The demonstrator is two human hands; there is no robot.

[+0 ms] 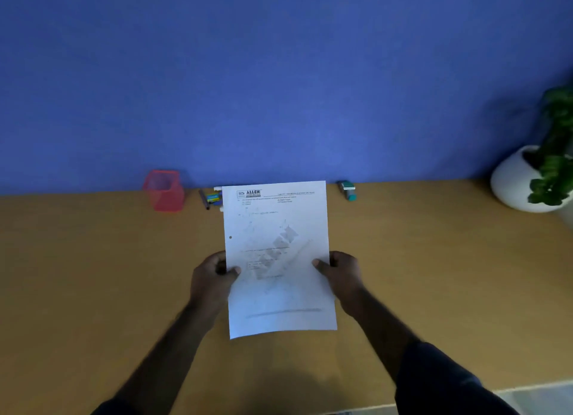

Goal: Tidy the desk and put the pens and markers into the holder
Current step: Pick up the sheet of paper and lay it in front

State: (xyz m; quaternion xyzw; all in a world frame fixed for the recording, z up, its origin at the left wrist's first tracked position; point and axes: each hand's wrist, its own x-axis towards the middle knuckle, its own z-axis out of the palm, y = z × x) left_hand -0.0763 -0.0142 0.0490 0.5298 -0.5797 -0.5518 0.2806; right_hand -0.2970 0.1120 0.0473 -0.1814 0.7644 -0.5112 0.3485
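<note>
A printed sheet of paper is held up over the wooden desk by both hands. My left hand pinches its left edge and my right hand pinches its right edge. A red mesh pen holder stands at the back left by the wall and looks to hold nothing. Just right of it lie a dark pen and some markers, partly hidden behind the paper's top left corner.
A teal and grey stapler lies at the back, right of the paper. A white pot with a green plant stands at the far right. A blue wall rises behind the desk. The desk's front edge runs along the bottom right.
</note>
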